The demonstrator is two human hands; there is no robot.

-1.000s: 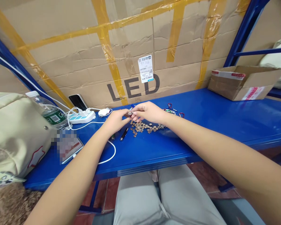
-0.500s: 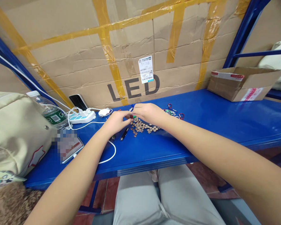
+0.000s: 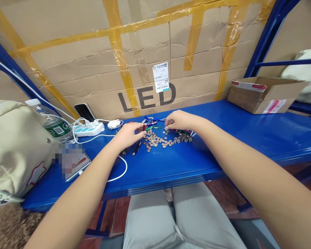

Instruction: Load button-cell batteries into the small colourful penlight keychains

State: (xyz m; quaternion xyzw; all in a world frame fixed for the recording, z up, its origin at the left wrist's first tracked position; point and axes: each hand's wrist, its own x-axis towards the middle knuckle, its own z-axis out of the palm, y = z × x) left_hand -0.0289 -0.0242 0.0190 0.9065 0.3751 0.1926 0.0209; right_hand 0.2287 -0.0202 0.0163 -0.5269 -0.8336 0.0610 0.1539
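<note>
A heap of several small round brown metal discs (image 3: 160, 139) lies on the blue shelf (image 3: 223, 145). My left hand (image 3: 128, 135) is closed, pinching a small red cylinder (image 3: 144, 127) at the heap's left edge. My right hand (image 3: 180, 121) rests, fingers curled, on a cluster of coloured clip-like pieces (image 3: 182, 131) behind the heap; what its fingertips pinch is too small to name. More coloured pieces (image 3: 151, 122) lie between the hands. A black pen-like stick (image 3: 137, 148) lies below my left hand.
A power strip (image 3: 89, 129) with white cables, a phone (image 3: 85, 111), a water bottle (image 3: 50, 122), a beige bag (image 3: 12, 148) and a blurred card (image 3: 72, 160) sit left. A taped LED carton (image 3: 145, 52) forms the back. An open cardboard box (image 3: 264, 94) stands right.
My hands, which met over one small piece, have parted. My right hand moved right and back onto the coloured pieces; my left hand keeps the red cylinder.
</note>
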